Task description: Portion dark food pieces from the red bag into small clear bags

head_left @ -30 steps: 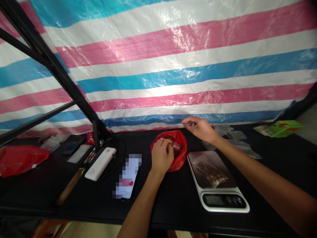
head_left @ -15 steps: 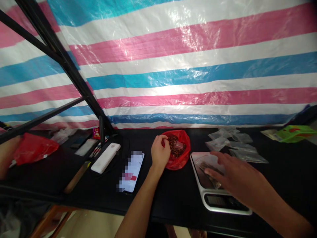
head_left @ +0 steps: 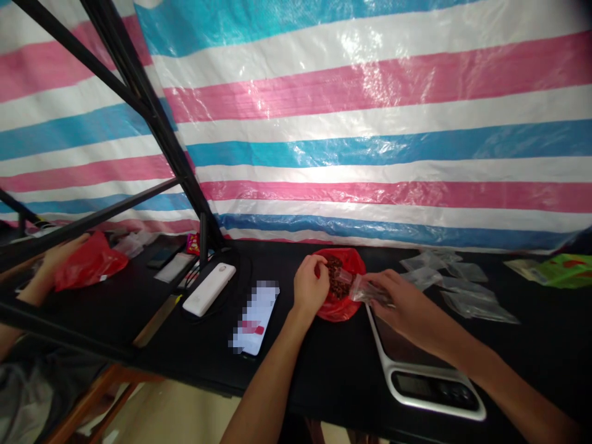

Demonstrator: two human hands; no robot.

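My left hand (head_left: 311, 285) pinches the rim of a red plastic bag (head_left: 349, 302) that holds brown granules (head_left: 337, 279). My right hand (head_left: 402, 302) grips a small clear plastic bag (head_left: 367, 291) by one end, its mouth reaching over the red bag. The small bag seems to have a little dark content, too blurred to tell. Just below my right hand stands a white digital kitchen scale (head_left: 432, 388), its platform partly hidden by my forearm.
Several flat clear bags (head_left: 472, 305) lie to the right, with a green packet (head_left: 567, 273) beyond. A pixelated phone (head_left: 256, 317) and a white power bank (head_left: 209, 288) lie left on the black table (head_left: 324, 376). Far left, another person's hand (head_left: 65, 256) touches a red bag (head_left: 95, 262).
My right hand has left the scale and carries the small clear bag to the red bag. The bag of brown contents no longer shows on the scale. Another person's hand has come in at left.
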